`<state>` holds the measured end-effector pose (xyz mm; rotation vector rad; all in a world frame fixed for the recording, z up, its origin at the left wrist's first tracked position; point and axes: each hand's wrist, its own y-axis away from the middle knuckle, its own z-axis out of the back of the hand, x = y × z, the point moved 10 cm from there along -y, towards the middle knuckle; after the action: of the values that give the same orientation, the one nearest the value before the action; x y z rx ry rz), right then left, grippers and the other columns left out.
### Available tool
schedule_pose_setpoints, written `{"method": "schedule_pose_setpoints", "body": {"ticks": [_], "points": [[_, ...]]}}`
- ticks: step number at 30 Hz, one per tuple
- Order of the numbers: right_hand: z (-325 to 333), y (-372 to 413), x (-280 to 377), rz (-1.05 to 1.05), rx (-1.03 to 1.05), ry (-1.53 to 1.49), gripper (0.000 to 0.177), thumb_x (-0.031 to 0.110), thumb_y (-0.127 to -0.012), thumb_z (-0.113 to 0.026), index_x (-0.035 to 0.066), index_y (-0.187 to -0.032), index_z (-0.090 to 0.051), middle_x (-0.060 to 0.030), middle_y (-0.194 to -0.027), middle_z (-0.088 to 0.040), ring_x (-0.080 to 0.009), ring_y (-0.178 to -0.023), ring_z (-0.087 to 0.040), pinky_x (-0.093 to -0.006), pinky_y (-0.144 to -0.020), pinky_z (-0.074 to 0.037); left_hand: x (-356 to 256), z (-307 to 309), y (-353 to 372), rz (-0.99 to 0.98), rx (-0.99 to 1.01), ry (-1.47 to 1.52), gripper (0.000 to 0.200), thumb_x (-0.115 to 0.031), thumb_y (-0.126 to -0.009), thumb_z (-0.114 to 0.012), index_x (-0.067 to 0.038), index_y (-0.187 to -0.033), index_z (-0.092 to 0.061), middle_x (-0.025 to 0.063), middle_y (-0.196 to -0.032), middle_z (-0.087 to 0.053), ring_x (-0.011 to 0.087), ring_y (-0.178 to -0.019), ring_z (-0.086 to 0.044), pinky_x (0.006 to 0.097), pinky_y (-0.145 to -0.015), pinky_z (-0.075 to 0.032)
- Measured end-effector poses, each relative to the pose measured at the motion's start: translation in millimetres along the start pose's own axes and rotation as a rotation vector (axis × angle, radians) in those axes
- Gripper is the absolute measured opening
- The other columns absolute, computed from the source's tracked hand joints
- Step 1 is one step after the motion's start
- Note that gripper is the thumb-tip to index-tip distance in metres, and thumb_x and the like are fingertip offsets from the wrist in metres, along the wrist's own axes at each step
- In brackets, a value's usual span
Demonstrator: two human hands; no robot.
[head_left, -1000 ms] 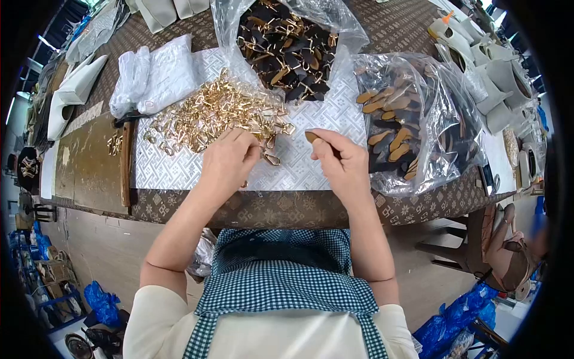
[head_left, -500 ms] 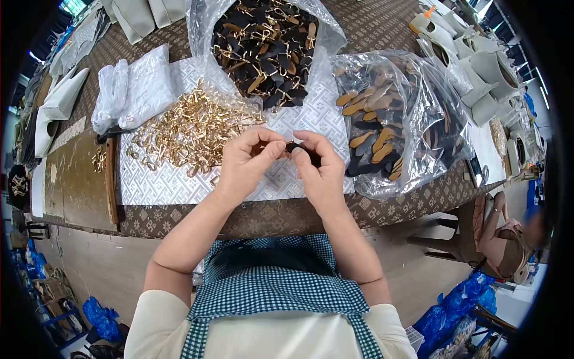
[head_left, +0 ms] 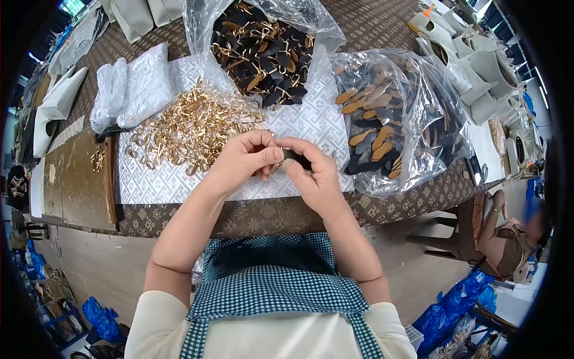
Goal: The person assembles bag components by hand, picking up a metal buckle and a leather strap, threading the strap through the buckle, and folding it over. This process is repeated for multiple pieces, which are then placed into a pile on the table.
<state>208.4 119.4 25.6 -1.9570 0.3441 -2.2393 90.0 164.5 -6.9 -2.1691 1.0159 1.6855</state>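
Note:
My left hand (head_left: 242,161) and my right hand (head_left: 315,176) meet above the patterned white sheet, fingertips almost touching. A black leather tab (head_left: 296,158) is pinched between the thumb and fingers of my right hand. The left thumb and forefinger are closed at the tab's end; a small metallic glint shows there, but what they grip is mostly hidden. Just left of my hands spreads a heap of gold metal buckles (head_left: 185,131). Beyond them, an open plastic bag holds black and tan tabs with gold buckles (head_left: 263,57). Loose tabs (head_left: 381,143) fill the clear bag at right.
White plastic packets (head_left: 143,87) lie behind the buckle heap. A worn board (head_left: 78,185) with a wooden edge is at left. Pale bags (head_left: 490,72) line the far right. A seated person (head_left: 508,239) is at the lower right, near a dark stool (head_left: 442,239).
My hands have drawn closer together, with the right hand's fingers moving left toward the left fingertips. The black tab is now more covered by fingers.

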Motion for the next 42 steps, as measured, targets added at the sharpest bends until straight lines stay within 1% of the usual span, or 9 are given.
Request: {"method": "schedule_pose_setpoints", "body": {"ticks": [8, 18, 24, 27, 30, 33, 38, 40, 42], "points": [[5.5, 4.7, -1.9, -0.085, -0.113, 0.130, 0.026, 0.013, -0.079, -0.078, 0.004, -0.099, -0.064, -0.0062, -0.085, -0.069, -0.0129, -0.075, -0.065, -0.0263, -0.068, -0.052, -9.2, -7.0, -2.7, -0.220, 0.037, -0.126, 0.018, -0.018, -0.093, -0.067, -0.004, -0.085, -0.061, -0.0014, -0.081, -0.060, 0.0058, -0.070, -0.056, 0.0212, -0.063, -0.047], [10.4, 8.3, 8.7, -0.041, -0.175, 0.298, 0.021, 0.014, -0.083, -0.070, 0.003, -0.098, -0.060, -0.0117, -0.082, -0.069, -0.0219, -0.069, -0.069, -0.0307, -0.060, -0.053, -14.4, -7.3, 0.3, -0.272, -0.099, -0.082, 0.013, -0.010, -0.093, -0.059, -0.003, -0.083, -0.054, 0.0004, -0.085, -0.059, 0.0069, -0.072, -0.055, 0.0222, -0.066, -0.047], [17.4, 9.3, 32.6, 0.143, -0.131, 0.478, 0.043, 0.018, -0.082, -0.072, 0.006, -0.122, -0.061, -0.0142, -0.097, -0.068, -0.0283, -0.088, -0.067, -0.0372, -0.076, -0.053, -9.5, 3.5, -8.1, -0.109, -0.150, -0.056, 0.005, -0.009, -0.095, -0.058, -0.006, -0.092, -0.056, 0.0026, -0.090, -0.063, 0.0112, -0.075, -0.066, 0.0199, -0.062, -0.052], [59.6, 7.8, 37.6, 0.150, -0.214, 0.513, 0.045, 0.011, -0.084, -0.068, 0.005, -0.128, -0.058, -0.0132, -0.106, -0.066, -0.0283, -0.096, -0.061, -0.0378, -0.083, -0.050, -54.0, 21.6, -27.9, -0.268, -0.260, -0.152, 0.008, -0.007, -0.096, -0.057, -0.002, -0.102, -0.056, 0.0092, -0.097, -0.068, 0.0183, -0.085, -0.071, 0.0277, -0.072, -0.058], [102.1, 2.1, 45.6, 0.194, -0.253, 0.889, 0.034, -0.002, -0.084, -0.060, 0.005, -0.116, -0.066, -0.0089, -0.112, -0.065, -0.0235, -0.098, -0.059, -0.0322, -0.085, -0.048, -121.9, 16.6, -22.4, -0.550, -0.285, -0.338, 0.037, -0.012, -0.095, -0.059, 0.000, -0.130, -0.053, 0.0114, -0.130, -0.057, 0.0202, -0.120, -0.057, 0.0324, -0.100, -0.045], [122.9, 0.3, 22.4, 0.009, -0.186, 1.002, 0.030, 0.000, -0.082, -0.061, 0.007, -0.110, -0.069, -0.0085, -0.119, -0.063, -0.0311, -0.112, -0.053, -0.0399, -0.096, -0.043, -144.7, 19.5, 2.6, -0.799, -0.438, -0.825, 0.038, -0.021, -0.089, -0.067, -0.010, -0.125, -0.061, 0.0062, -0.110, -0.066, 0.0233, -0.107, -0.061, 0.0358, -0.096, -0.045], [140.4, 3.1, -17.2, -0.243, -0.198, 0.742, 0.018, 0.008, -0.081, -0.067, 0.007, -0.099, -0.070, -0.0052, -0.110, -0.066, -0.0288, -0.108, -0.056, -0.0395, -0.094, -0.043, -79.8, 35.5, 58.3, -0.304, -0.318, -1.158, 0.021, -0.020, -0.085, -0.069, -0.006, -0.100, -0.066, 0.0080, -0.094, -0.063, 0.0232, -0.083, -0.065, 0.0333, -0.073, -0.051], [133.9, -3.4, 3.3, -0.066, -0.189, 1.013, 0.013, 0.009, -0.081, -0.068, 0.006, -0.093, -0.067, -0.0066, -0.100, -0.065, -0.0275, -0.098, -0.058, -0.0390, -0.087, -0.045, -60.8, 48.8, 85.1, -0.191, -0.377, -1.282, 0.020, -0.021, -0.083, -0.071, -0.007, -0.096, -0.065, 0.0086, -0.090, -0.060, 0.0250, -0.083, -0.065, 0.0359, -0.071, -0.052], [130.5, -5.6, 2.5, -0.061, -0.185, 0.991, 0.013, 0.009, -0.079, -0.070, 0.004, -0.089, -0.063, -0.0077, -0.091, -0.063, -0.0260, -0.090, -0.058, -0.0381, -0.080, -0.046, -47.1, 53.5, 101.3, -0.159, -0.439, -1.334, 0.024, -0.024, -0.081, -0.074, -0.009, -0.098, -0.064, 0.0087, -0.090, -0.059, 0.0273, -0.083, -0.064, 0.0381, -0.070, -0.051]]}}
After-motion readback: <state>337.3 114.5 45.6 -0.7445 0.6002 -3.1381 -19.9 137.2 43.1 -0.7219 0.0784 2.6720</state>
